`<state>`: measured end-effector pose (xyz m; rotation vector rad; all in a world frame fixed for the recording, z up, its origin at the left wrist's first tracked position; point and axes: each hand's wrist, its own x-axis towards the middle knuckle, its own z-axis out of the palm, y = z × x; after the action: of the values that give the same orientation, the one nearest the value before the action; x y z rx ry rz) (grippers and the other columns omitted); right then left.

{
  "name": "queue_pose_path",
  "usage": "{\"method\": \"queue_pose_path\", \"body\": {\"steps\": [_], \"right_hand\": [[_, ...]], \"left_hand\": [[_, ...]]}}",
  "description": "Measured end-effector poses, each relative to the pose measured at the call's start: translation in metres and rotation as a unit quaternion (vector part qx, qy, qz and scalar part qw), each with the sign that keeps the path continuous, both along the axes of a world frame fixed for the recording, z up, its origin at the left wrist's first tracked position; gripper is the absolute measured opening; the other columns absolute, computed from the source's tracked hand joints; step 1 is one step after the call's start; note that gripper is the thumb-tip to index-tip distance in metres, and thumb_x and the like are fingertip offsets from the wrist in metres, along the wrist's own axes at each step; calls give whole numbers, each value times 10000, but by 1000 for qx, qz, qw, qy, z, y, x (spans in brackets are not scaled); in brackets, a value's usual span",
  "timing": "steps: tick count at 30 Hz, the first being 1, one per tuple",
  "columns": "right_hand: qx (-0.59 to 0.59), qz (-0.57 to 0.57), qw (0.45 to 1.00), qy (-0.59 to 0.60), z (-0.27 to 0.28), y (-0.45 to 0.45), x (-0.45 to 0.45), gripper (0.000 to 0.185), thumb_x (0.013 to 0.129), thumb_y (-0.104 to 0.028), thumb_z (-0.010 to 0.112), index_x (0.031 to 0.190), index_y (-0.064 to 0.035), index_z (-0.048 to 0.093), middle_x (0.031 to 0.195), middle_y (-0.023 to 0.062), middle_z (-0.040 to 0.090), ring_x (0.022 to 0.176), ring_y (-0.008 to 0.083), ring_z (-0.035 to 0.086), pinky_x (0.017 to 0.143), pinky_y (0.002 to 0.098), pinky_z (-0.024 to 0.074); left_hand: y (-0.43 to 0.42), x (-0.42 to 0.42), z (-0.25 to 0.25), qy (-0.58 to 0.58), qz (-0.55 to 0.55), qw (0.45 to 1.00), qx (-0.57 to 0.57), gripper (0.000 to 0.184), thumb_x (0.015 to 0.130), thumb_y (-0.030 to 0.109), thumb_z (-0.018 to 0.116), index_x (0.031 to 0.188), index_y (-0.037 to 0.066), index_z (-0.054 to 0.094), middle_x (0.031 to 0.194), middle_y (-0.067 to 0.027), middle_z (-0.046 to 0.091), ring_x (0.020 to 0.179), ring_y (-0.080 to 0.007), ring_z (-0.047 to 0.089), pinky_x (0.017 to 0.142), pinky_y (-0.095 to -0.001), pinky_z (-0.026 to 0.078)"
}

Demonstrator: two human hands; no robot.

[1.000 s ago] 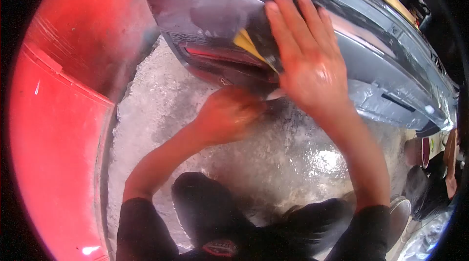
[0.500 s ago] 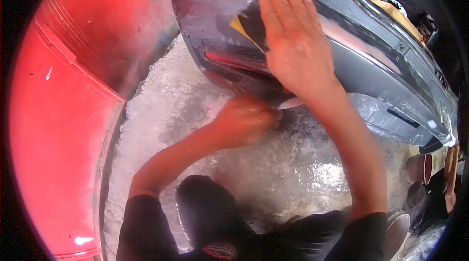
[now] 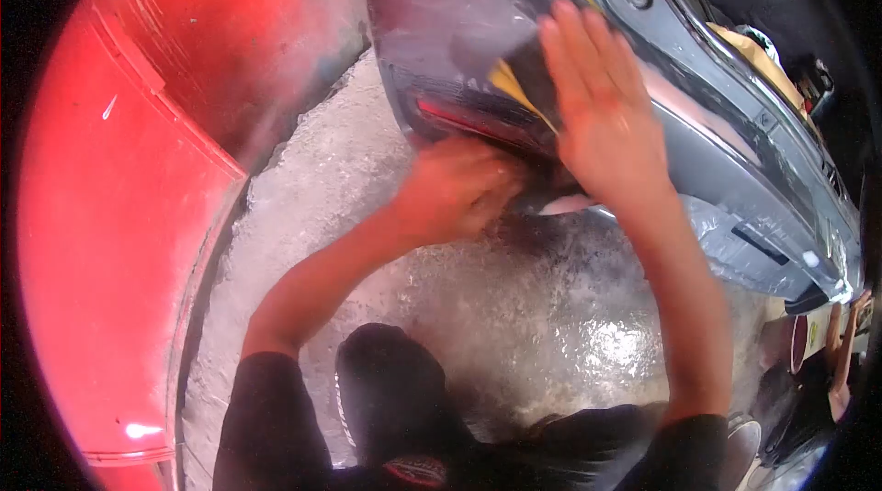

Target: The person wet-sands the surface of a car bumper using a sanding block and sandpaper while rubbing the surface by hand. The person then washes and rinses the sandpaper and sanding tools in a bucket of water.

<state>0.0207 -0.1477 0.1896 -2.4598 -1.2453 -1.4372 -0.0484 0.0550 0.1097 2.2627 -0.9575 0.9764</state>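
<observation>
A grey car bumper with a narrow red reflector fills the upper middle of the head view, its surface wet. On it lies a sheet of dark sandpaper with yellow edges. My right hand presses the sheet flat against the bumper, fingers straight and close together, thumb out of sight. Down at the bumper's lower edge is my left hand, curled and slightly blurred. Its fingertips are turned away, so what they hold, if anything, is hidden.
A large red panel stands along the left. Wet concrete floor lies beneath my arms. At the far right are another person's arm, a bucket and a round container rim. Behind the bumper are dark surfaces.
My left hand has moved up to the bumper's lower edge. The right hand, sandpaper and bumper now appear farther right and lower; the camera view has shifted slightly too.
</observation>
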Motion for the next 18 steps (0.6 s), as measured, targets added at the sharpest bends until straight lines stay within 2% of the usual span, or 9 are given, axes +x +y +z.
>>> {"method": "queue_pose_path", "body": {"steps": [3,6,7,10,12,14,15,16,18], "right_hand": [[-18,-45,999,11,-19,-19,-15,544,928,-78,516,1464,2,558,1576,169,495,1451,353,480,1231,485,342],[-32,-45,998,-15,-20,-5,-11,566,925,-80,530,1487,-11,542,1608,155,462,1491,331,433,1238,469,334],[-41,-33,998,-25,-15,17,-1,578,921,-82,539,1496,-17,534,1619,149,449,1503,322,418,1239,465,334],[-47,4,998,-37,-10,41,10,616,915,-95,563,1525,-35,505,1650,135,408,1525,298,391,1240,458,333],[-59,-4,998,-25,-18,18,6,622,916,-113,576,1529,-44,503,1659,124,398,1529,287,387,1239,457,333],[-83,-49,995,-4,-34,-37,-13,608,920,-138,586,1518,-49,522,1657,110,407,1527,280,391,1236,458,334],[-67,-66,995,42,-46,-67,-21,603,933,-186,604,1517,-59,530,1650,89,425,1527,279,392,1231,463,332],[-65,-99,993,11,-61,-97,-21,633,924,-202,626,1530,-58,512,1659,85,411,1532,283,384,1230,466,331],[-56,-151,986,-49,-87,-138,-20,700,907,-234,670,1555,-56,477,1679,76,381,1541,292,368,1227,473,328]], "left_hand": [[36,-10,2,25,63,997,-36,80,913,51,742,989,36,760,946,-127,751,818,-305,717,745,-383,572],[49,-4,-4,60,124,980,-144,83,973,86,721,971,8,749,943,-129,755,817,-230,717,764,-339,564],[47,2,-6,93,127,969,-192,127,1005,103,703,991,-18,740,941,-90,757,838,-163,696,793,-307,548],[42,22,-18,106,91,928,-345,142,991,127,717,1030,-2,762,983,-81,779,862,-171,724,775,-309,574],[55,11,-16,97,154,937,-299,151,1007,123,705,1057,-6,767,1045,-69,781,943,-126,704,799,-291,570],[85,-4,-17,116,153,936,-294,145,1032,96,666,1052,-6,767,1059,-93,776,977,-138,700,827,-299,574],[102,-9,-22,116,124,938,-301,150,1040,91,652,1052,-9,764,1061,-98,771,978,-146,699,835,-310,580],[118,-13,-26,110,102,939,-310,157,1048,85,639,1052,-13,761,1062,-103,767,979,-153,698,843,-322,586],[137,-20,-21,112,151,951,-247,165,1051,100,643,1048,-25,751,1040,-106,762,969,-163,700,843,-339,591]]}}
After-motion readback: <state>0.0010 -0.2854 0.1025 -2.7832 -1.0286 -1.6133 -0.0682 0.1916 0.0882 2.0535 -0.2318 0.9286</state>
